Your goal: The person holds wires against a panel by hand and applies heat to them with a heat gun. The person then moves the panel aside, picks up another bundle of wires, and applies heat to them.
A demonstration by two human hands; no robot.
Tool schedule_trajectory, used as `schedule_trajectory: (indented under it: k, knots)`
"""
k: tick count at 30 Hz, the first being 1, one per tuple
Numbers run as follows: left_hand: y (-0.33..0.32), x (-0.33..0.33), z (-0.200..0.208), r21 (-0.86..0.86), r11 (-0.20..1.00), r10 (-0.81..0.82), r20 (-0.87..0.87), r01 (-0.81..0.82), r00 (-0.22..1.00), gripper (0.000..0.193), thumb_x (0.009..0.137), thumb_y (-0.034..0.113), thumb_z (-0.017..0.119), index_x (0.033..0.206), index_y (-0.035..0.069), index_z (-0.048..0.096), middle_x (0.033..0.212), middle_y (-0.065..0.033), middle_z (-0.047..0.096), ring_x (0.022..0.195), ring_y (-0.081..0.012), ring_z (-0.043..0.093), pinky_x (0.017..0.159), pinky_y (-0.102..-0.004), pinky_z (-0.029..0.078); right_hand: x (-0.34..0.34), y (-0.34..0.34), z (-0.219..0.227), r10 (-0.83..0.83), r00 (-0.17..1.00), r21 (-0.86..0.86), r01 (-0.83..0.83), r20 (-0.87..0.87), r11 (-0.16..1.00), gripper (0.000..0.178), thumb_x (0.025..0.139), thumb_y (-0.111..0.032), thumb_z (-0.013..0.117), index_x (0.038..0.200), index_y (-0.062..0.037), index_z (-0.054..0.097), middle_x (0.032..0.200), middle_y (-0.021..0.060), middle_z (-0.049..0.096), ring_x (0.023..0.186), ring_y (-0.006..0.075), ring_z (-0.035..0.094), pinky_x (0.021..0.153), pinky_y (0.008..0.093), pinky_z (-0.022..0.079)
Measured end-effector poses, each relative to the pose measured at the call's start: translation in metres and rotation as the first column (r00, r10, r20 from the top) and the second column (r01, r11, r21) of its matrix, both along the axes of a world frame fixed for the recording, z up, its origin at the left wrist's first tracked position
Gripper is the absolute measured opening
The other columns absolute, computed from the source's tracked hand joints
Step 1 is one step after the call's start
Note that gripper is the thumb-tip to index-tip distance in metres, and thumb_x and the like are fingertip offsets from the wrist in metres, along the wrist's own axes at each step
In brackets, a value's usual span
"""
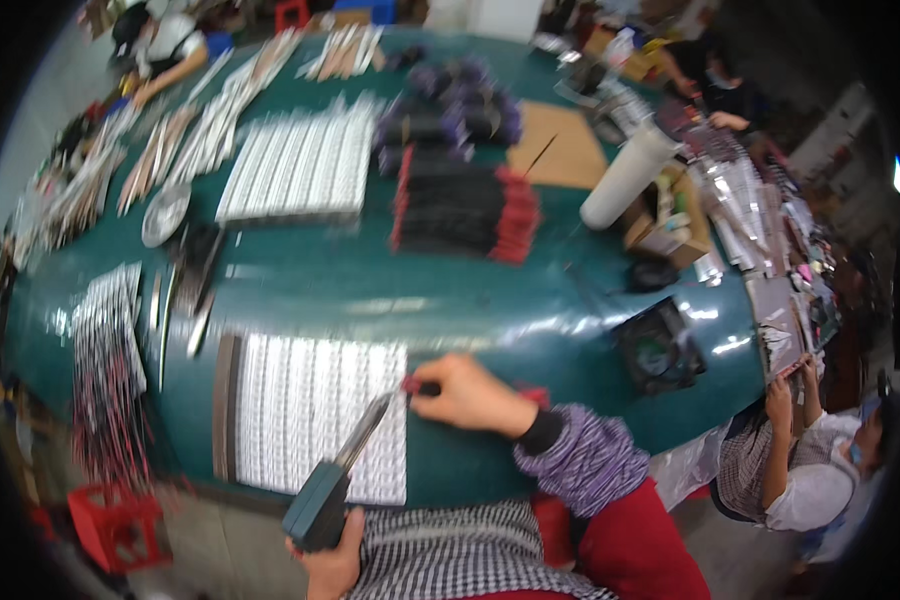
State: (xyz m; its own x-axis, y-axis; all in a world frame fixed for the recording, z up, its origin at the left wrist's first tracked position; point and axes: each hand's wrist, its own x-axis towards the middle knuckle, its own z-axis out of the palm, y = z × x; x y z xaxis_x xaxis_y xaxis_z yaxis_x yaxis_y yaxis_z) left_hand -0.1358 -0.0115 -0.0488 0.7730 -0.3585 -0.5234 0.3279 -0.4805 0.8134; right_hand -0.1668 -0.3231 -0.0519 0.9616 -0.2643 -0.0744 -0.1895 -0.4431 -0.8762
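Observation:
My left hand, low in the view, is closed round a tool with a dark green block-shaped handle and a long, narrow metal tip. I cannot make out its exact kind. The tip slants up and right over a silvery-white ribbed panel, which lies near the table's front edge. By the panel's upper right edge, my right hand pinches a small dark-and-red piece. The tool's tip ends close to this piece; whether they touch cannot be told. A dark bar runs along the panel's left side.
On the green table lie a second ribbed panel, black-and-red wire bundles, hanging wired strips and hand tools. A black fan, cardboard box and white roll stand right. Co-workers sit around.

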Motion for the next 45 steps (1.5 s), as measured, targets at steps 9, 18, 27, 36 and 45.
schedule_trajectory:
  k: [9,18,27,36,45]
  knots:
    - [-0.026,0.005,0.053,-0.296,0.953,0.029,0.298,0.063,0.954,0.022,0.089,0.000,0.065,0.110,-0.005,0.063,0.071,-0.0029,0.058,0.061,-0.0118,0.054,0.058,-0.0279,0.044,-0.014,0.004,0.010,-0.054,0.998,-0.158,0.051,-0.017,0.986,0.025,0.088,-0.018,0.065,0.102,0.0028,0.064,0.097,0.0235,0.068,0.089,0.0421,0.064,0.077,0.0484,0.051]
    - [-0.022,0.016,0.048,-0.506,0.863,0.115,0.186,-0.005,0.976,0.034,0.084,-0.008,0.062,0.117,-0.003,0.058,0.109,-0.0138,0.061,0.065,-0.0132,0.054,0.056,-0.0252,0.044,-0.047,-0.008,0.070,-0.399,0.623,-0.097,0.609,0.673,0.787,0.017,0.094,-0.009,0.066,0.103,-0.0004,0.055,0.079,0.0139,0.063,0.064,0.0272,0.064,0.057,0.0365,0.049]
    - [-0.004,0.017,0.016,-0.353,0.894,-0.023,0.578,0.275,0.816,0.030,0.088,-0.014,0.051,0.110,0.002,0.065,0.074,-0.0081,0.056,0.064,-0.0156,0.053,0.061,-0.0283,0.046,-0.063,-0.014,0.036,-0.418,0.533,-0.015,0.630,0.736,0.776,0.017,0.096,-0.011,0.064,0.102,-0.0002,0.052,0.073,0.0137,0.058,0.059,0.0294,0.058,0.053,0.0368,0.043]
    - [-0.023,0.007,0.028,-0.400,0.896,0.041,0.507,0.193,0.861,0.028,0.088,-0.014,0.053,0.110,-0.002,0.065,0.081,-0.0090,0.059,0.068,-0.0153,0.055,0.062,-0.0278,0.046,-0.068,-0.027,0.028,-0.362,0.462,-0.003,0.621,0.810,0.784,0.018,0.094,-0.008,0.066,0.102,0.0000,0.053,0.071,0.0122,0.057,0.056,0.0266,0.056,0.052,0.0356,0.041]
    - [-0.054,0.003,0.052,-0.372,0.927,0.134,0.242,-0.035,0.961,0.032,0.082,-0.013,0.059,0.108,0.004,0.070,0.116,-0.0205,0.063,0.084,-0.0254,0.063,0.069,-0.0327,0.053,-0.068,-0.023,0.019,-0.431,0.424,0.079,0.634,0.796,0.770,0.016,0.093,-0.006,0.067,0.100,-0.0005,0.053,0.071,0.0128,0.057,0.058,0.0274,0.058,0.053,0.0355,0.043]
